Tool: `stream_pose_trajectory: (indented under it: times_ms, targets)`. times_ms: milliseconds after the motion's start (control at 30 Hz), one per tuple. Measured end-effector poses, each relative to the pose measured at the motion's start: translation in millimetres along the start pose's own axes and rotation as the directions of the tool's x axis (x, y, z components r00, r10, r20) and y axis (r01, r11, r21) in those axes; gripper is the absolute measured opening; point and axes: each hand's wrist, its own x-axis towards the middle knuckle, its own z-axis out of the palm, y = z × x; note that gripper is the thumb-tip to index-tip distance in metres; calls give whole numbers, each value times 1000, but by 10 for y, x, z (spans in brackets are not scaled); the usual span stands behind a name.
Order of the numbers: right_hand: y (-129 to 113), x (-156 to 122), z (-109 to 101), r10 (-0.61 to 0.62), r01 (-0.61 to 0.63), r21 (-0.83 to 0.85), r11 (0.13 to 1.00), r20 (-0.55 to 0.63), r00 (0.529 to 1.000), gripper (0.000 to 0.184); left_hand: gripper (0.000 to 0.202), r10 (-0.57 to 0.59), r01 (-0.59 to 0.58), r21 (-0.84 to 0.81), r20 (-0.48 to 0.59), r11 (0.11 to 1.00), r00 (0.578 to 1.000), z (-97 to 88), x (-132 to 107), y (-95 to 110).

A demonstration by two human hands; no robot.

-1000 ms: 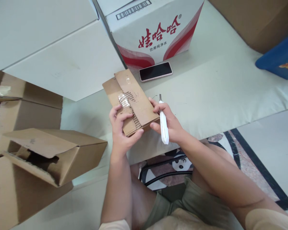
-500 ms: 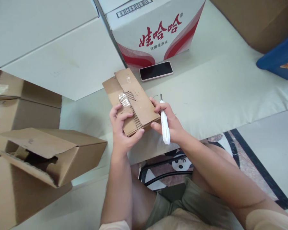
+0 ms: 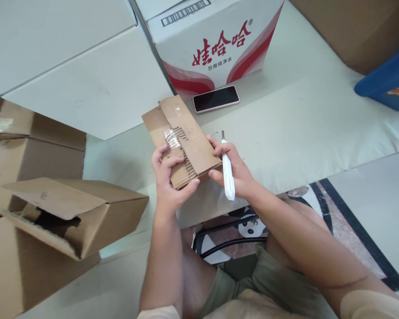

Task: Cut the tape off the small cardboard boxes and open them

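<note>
Between my two hands is a small brown cardboard box (image 3: 199, 148). Its top flaps lie folded over, with torn corrugated edges and shiny bits of clear tape along the seam. My left hand (image 3: 169, 177) grips the near left corner, fingers on top and thumb at the near edge. A white utility knife (image 3: 228, 175) is held in my right hand (image 3: 236, 170), its short blade out and pointing away from me. Fingertips of that same hand also touch the box's right side.
A phone (image 3: 216, 99) lies beyond the box, before a white and red carton (image 3: 219, 53). White boxes (image 3: 86, 88) stand at the upper left. On the left is an open cardboard box (image 3: 113, 217) among other cartons (image 3: 49, 159). A blue container (image 3: 385, 82) is at the right.
</note>
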Motion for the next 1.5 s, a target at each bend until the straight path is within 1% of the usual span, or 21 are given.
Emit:
stream_pose_trajectory:
  times_ms: [133, 333, 667, 767, 1000, 1133, 1233, 1300, 1433, 1500]
  targets:
    - [-3, 4, -4, 4, -4, 0, 1000, 8, 1000, 44, 54, -7, 7, -9, -4, 1000, 1000, -1, -3, 2]
    - [6, 6, -1, 5, -5, 14, 1000, 9, 1000, 45, 54, -19, 19, 32, 5, 999, 1000, -7, -3, 6]
    - [-36, 7, -2, 33, -33, -17, 999, 1, 999, 45, 55, -25, 24, 40, 14, 999, 1000, -22, 3, 10]
    - [-29, 6, 0, 32, -32, -12, 999, 1, 999, 45, 53, -18, 18, 16, 12, 1000, 1000, -21, 6, 21]
    - [-23, 7, -8, 35, -35, -21, 999, 2, 999, 46, 57, -58, 58, 6, 49, 998, 997, -57, 12, 22]
    - [-39, 10, -13, 26, -26, -31, 999, 6, 1000, 45, 57, -70, 72, -28, 73, 997, 995, -90, 11, 4]
    - [-48, 12, -15, 5, -5, -21, 1000, 16, 1000, 43, 59, -79, 85, -78, 71, 993, 994, -99, 9, -20]
    - [-50, 13, -23, -1, 1, -20, 1000, 21, 1000, 43, 61, -97, 105, -106, 76, 989, 992, -105, 10, -29]
    - [-41, 11, -56, 6, -5, -30, 1000, 24, 1000, 42, 70, -190, 202, -120, 102, 972, 976, -121, 17, -25]
    - [-27, 8, -72, 2, -1, -36, 999, 29, 1000, 42, 74, -212, 225, -142, 104, 964, 972, -124, 18, -25]
